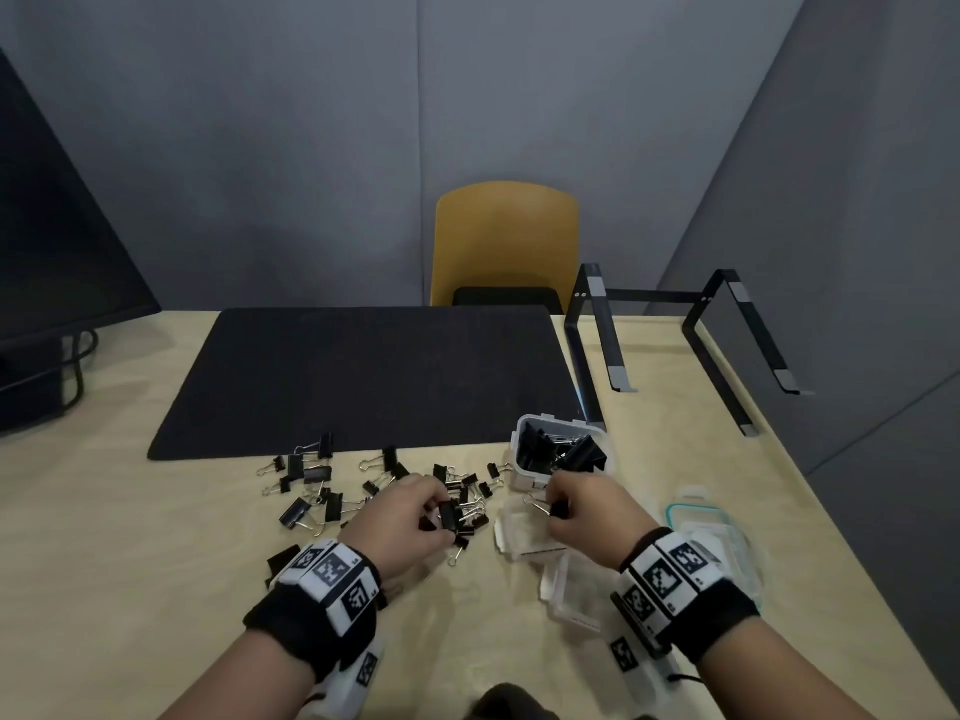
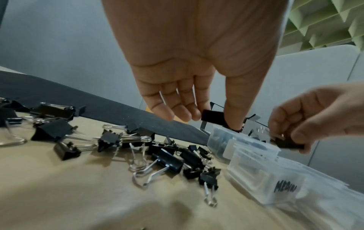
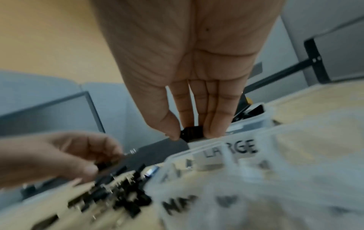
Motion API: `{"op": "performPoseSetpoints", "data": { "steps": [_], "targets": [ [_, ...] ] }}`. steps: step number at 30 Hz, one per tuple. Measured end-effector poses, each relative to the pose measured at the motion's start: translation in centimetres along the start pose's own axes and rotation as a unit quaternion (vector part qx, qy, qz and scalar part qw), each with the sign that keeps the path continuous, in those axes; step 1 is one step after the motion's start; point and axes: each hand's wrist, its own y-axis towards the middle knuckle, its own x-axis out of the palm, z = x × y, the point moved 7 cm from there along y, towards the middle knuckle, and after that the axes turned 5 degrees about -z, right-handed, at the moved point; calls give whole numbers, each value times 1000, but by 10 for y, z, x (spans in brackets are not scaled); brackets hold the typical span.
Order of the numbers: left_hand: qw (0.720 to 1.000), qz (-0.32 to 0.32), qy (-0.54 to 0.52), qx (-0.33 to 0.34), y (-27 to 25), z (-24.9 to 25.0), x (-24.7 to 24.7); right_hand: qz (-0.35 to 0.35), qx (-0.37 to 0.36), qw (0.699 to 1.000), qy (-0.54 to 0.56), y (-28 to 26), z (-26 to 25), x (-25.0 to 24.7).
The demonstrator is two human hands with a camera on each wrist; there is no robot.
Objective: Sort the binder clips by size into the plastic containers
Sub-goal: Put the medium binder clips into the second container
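Loose black binder clips of mixed sizes lie scattered on the wooden table, in front of the mat. My left hand pinches a black binder clip between thumb and fingers, just above the pile. To its right, my right hand pinches another black clip near the clear container labelled LARGE, which holds several big clips. A clear container labelled MEDIUM stands nearer me, below my right hand. A third clear container sits beside my right wrist.
A black desk mat covers the table's middle. A black metal laptop stand is at the back right, a teal-rimmed lid at the right, a monitor at the left. A yellow chair stands behind the table.
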Motion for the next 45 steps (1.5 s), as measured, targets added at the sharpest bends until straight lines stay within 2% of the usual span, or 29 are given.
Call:
{"op": "performPoseSetpoints", "data": {
  "steps": [5, 10, 15, 25, 32, 35, 38, 41, 45],
  "targets": [
    [1000, 14, -10, -3, 1, 12, 5, -28, -28, 996, -76, -9, 14, 11],
    [1000, 16, -9, -2, 9, 30, 19, -9, -77, 994, -72, -4, 12, 11],
    [999, 23, 15, -17, 19, 45, 31, 7, -94, 994, -51, -4, 19, 10],
    [998, 33, 38, -30, 32, 57, 54, -16, -98, 994, -45, 2, 30, 14],
    [999, 34, 6, -15, 26, 59, 55, -12, -106, 994, -34, 5, 36, 16],
    [1000, 22, 19, -6, 19, 61, 61, -8, -106, 994, -34, 8, 36, 16],
    [999, 4, 47, -26, 16, 56, 66, -13, -104, 994, -29, 7, 34, 15],
    [998, -11, 47, -36, 18, 51, 68, -18, -107, 993, -50, 7, 27, 14],
    [998, -13, 46, -37, 21, 51, 68, -34, -67, 992, -105, 14, 24, 19]
  ]
}}
